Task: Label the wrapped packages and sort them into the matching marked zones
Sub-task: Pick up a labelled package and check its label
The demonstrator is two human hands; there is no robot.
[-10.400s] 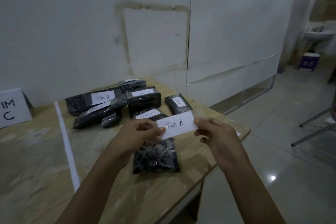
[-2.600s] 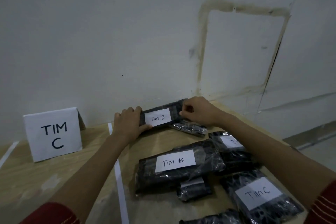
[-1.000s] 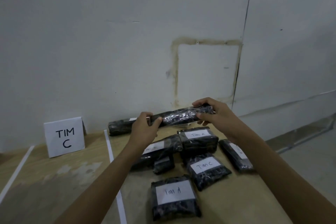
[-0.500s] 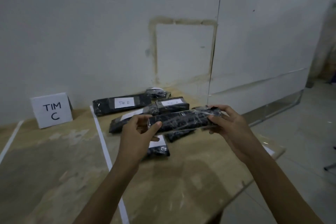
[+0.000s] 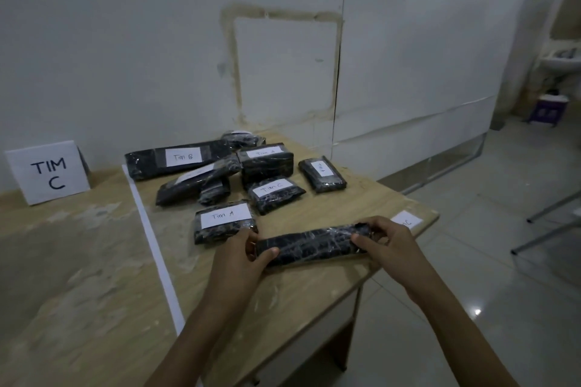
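A long black wrapped package (image 5: 311, 247) with no label showing lies across the near right part of the wooden table (image 5: 94, 276). My left hand (image 5: 242, 256) grips its left end and my right hand (image 5: 388, 243) grips its right end. Just behind it sits a package labelled "Tim A" (image 5: 224, 220). Farther back lie a "Tim C" package (image 5: 274, 193), a long "Tim B" package (image 5: 180, 160), another "Tim A" package (image 5: 267, 160) and several more. A loose paper label (image 5: 407, 220) lies by the table's right corner.
A white "TIM C" sign (image 5: 48, 172) stands at the back left, beyond a white tape line (image 5: 157, 254) that divides the table. The table's right edge drops to a tiled floor (image 5: 503, 261). Metal chair legs (image 5: 547, 223) stand at the right.
Both hands have lowered the long unlabelled package from mid-air down onto the table's near right part, in front of the "Tim A" package.
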